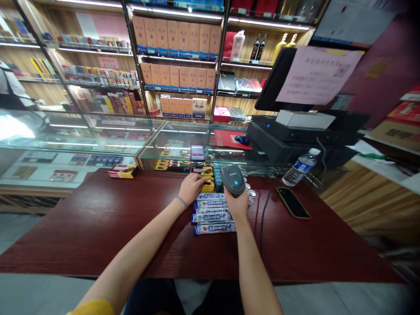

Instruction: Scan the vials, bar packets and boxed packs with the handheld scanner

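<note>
My right hand [236, 204] grips a grey barcode scanner [232, 179] with a lit blue dot, held over a row of several blue-and-white candy packs [211, 215] on the dark red table [98, 223]. My left hand [192, 187] rests with curled fingers on a stack of yellow-and-black packs [206, 180] just behind that row. The scanner's black cable [263, 214] runs down the table toward me.
A black phone [292, 202] and a water bottle [300, 167] lie to the right. Red-yellow packs [123, 171] sit at the left back. Behind stand a glass counter [183, 144], a small screen [197, 152], a till with monitor [295, 131] and stocked shelves [177, 65].
</note>
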`<control>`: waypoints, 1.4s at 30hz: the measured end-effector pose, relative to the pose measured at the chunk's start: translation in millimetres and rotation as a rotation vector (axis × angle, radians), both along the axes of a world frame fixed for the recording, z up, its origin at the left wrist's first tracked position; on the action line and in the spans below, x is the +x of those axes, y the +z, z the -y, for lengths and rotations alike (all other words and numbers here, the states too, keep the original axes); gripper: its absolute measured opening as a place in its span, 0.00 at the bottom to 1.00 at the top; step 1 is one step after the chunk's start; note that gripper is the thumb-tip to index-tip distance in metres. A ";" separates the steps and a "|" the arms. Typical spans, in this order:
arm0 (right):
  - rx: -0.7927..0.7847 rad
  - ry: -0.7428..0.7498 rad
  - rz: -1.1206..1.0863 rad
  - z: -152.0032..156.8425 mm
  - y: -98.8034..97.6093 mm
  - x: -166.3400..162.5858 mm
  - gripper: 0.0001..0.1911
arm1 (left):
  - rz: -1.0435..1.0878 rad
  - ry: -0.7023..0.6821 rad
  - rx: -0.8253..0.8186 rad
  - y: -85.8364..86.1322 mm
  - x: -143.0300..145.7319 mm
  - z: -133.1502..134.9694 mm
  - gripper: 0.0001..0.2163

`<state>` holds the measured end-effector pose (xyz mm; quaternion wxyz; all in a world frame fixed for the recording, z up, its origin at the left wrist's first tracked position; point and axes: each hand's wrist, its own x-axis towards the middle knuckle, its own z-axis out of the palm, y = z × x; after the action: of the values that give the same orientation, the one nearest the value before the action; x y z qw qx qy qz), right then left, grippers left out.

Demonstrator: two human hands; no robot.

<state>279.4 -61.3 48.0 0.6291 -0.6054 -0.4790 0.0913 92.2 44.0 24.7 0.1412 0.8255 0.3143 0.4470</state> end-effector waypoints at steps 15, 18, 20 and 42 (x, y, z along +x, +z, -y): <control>-0.051 0.029 -0.017 -0.3 -5.0 -1.8 0.26 | -0.112 -0.018 -0.024 -19.3 18.1 5.4 0.20; -0.042 0.034 -0.016 0.2 -5.0 -2.3 0.25 | -0.058 -0.056 -0.059 -15.8 15.7 8.5 0.21; -0.036 0.034 -0.009 1.0 -4.9 -3.0 0.24 | -0.033 -0.093 -0.069 -11.9 10.4 10.3 0.21; -0.177 0.328 0.137 8.7 -4.5 -60.0 0.21 | -0.069 0.524 0.014 -32.1 -249.3 -31.4 0.16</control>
<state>219.4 -70.0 43.5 0.5160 -0.5770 -0.6029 0.1932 -157.2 75.3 -7.5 0.0041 0.7318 0.5188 0.4419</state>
